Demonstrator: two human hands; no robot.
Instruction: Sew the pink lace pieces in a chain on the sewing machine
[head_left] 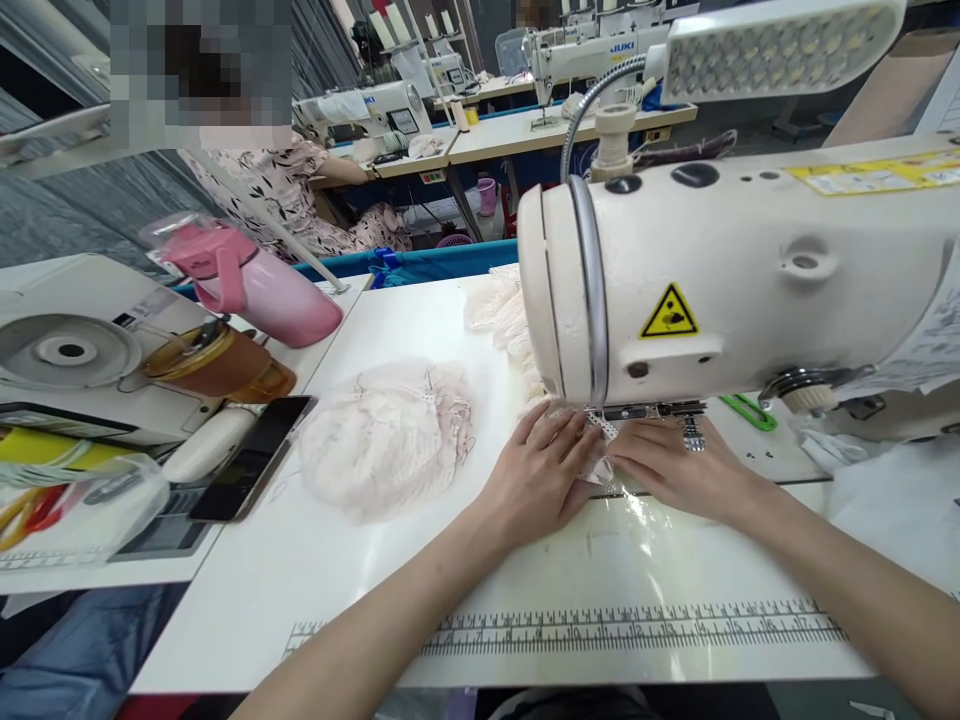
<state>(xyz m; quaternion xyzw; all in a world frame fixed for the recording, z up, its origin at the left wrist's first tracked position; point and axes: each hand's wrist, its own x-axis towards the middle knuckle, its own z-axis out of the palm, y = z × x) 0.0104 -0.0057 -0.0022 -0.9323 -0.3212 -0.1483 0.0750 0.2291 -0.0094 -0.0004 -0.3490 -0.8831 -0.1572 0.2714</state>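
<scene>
A piece of sheer, pale lace fabric (600,470) lies under the head of the white sewing machine (720,270), between my two hands. My left hand (544,465) is bent over its left side, fingertips by the presser foot and the cloth coming out beside the thumb. From the right, my right hand (679,460) closes thumb and fingers on the edge of the same cloth. The needle area is mostly hidden by the machine head and my fingers. More ruffled pale fabric (506,320) lies behind the machine head.
A gathered pale fabric pile (386,440) sits left of my hands. Further left are a phone (251,460), an amber cup (221,365) and a pink bottle (255,280). A green-handled tool (750,412) lies at right; a printed ruler (570,632) runs along the front. A person sits beyond.
</scene>
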